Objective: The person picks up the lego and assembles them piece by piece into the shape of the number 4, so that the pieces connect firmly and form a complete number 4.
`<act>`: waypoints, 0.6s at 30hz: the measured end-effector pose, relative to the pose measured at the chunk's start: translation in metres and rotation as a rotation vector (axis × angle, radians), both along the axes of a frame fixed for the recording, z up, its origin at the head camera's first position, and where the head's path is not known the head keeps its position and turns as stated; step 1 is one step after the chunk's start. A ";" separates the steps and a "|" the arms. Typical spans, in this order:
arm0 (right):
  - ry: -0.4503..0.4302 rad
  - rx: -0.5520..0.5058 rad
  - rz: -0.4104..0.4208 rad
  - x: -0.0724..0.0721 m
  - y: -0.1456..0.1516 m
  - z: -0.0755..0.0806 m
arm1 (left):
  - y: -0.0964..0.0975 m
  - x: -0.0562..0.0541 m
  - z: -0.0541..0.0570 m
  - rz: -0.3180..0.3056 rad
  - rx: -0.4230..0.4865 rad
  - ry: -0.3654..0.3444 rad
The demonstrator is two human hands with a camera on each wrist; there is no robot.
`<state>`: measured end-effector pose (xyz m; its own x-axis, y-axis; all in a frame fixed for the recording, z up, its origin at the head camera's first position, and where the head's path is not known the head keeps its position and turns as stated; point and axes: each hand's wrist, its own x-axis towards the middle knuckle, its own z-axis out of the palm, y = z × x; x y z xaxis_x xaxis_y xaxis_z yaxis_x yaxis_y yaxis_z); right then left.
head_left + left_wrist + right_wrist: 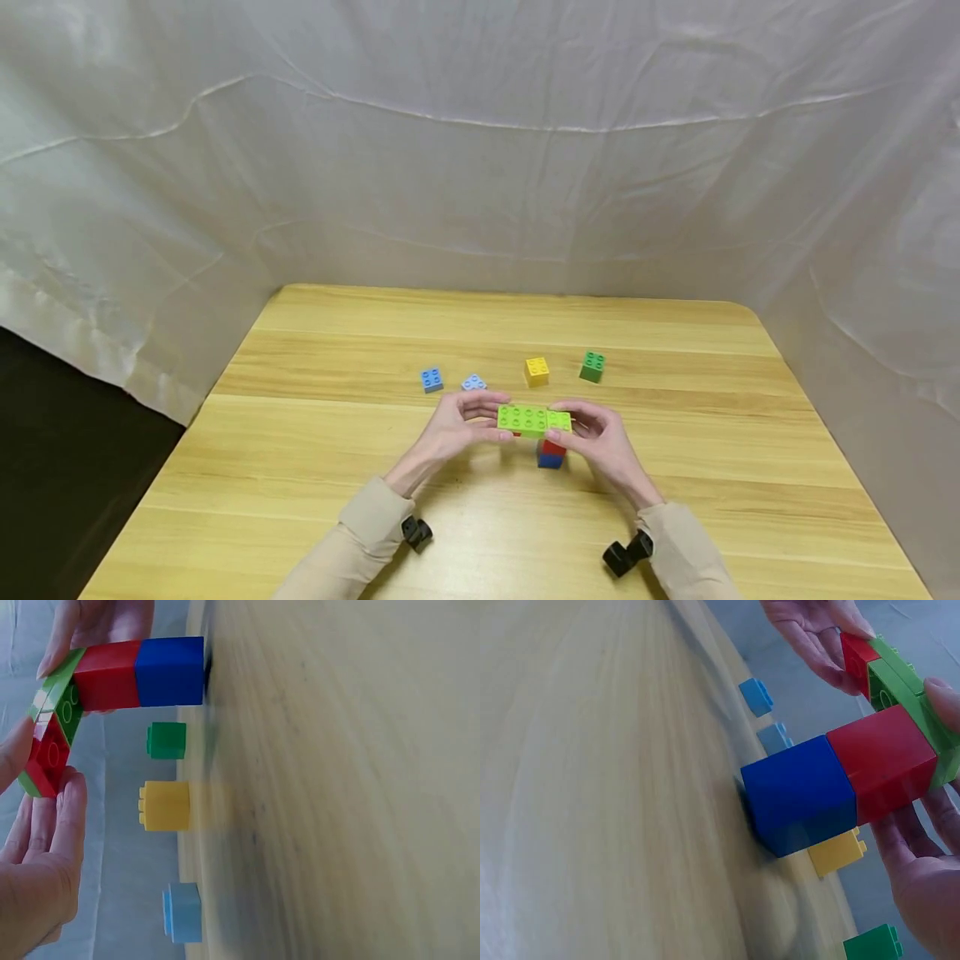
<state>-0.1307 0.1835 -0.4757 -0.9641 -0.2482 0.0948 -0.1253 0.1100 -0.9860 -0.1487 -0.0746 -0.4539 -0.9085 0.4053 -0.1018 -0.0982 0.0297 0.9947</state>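
A toy brick assembly is held between both hands. A long lime brick (pixel 522 422) and a short lime brick (pixel 559 421) lie side by side on top. Under the right end, a red brick (pixel 883 763) sits on a dark blue brick (pixel 799 791), which stands upright close over the table. Another red brick (pixel 46 757) hangs under the left end. My left hand (pixel 459 423) pinches that left end, thumb on the near side and fingers on the far side. The right hand (pixel 600 437) pinches the short lime brick's end in the same way.
Beyond the hands, several loose bricks lie on the wooden table (pixel 300 433): a blue one (pixel 432 380), a light blue one (pixel 473 382), a yellow one (pixel 537 372) and a green one (pixel 592 366). A pale curtain (pixel 480 183) hangs behind the table and along its sides.
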 end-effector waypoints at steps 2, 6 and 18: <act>0.015 0.004 0.010 0.000 0.000 -0.001 | -0.001 0.000 -0.001 -0.001 0.002 -0.004; 0.047 0.010 0.035 -0.001 0.003 -0.003 | -0.001 0.000 -0.001 -0.007 -0.001 -0.008; 0.101 0.039 0.035 -0.001 0.006 -0.005 | -0.003 0.000 -0.001 -0.057 -0.035 0.037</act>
